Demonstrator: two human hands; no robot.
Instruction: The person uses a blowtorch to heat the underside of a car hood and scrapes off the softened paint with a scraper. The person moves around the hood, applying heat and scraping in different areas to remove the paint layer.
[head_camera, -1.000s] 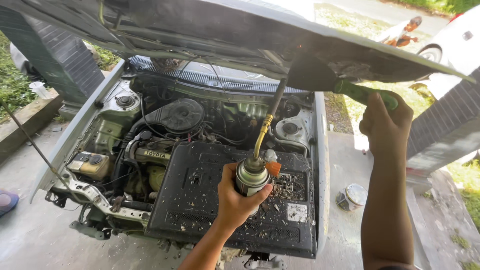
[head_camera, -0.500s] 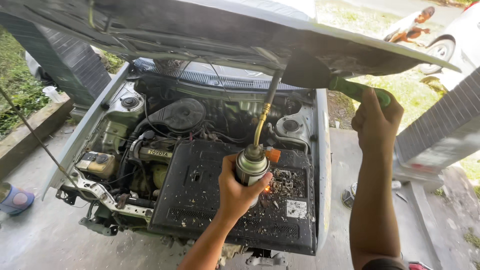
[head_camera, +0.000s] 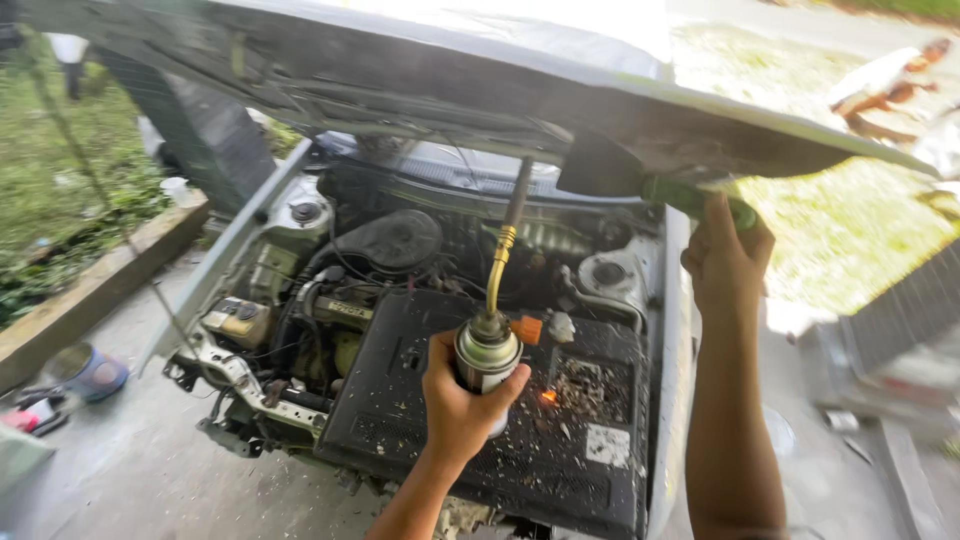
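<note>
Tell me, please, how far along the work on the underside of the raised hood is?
Done: the hood is up and loose flakes litter the black engine cover. In hand: the left hand aims a gas torch upward while the right hand presses a green-handled scraper to the underside. Left: most of that underside looks grimy.

white square label (head_camera: 607, 445) | black engine cover (head_camera: 420, 400) | front right corner

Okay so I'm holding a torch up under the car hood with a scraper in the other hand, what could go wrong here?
1. A small ember glows among dry debris on the black engine cover; it might spread.
2. The torch in your left hand points at the raised hood above hoses and wiring, which heat could damage.
3. Your right hand holds the green-handled scraper near the nozzle; burn risk.
</note>
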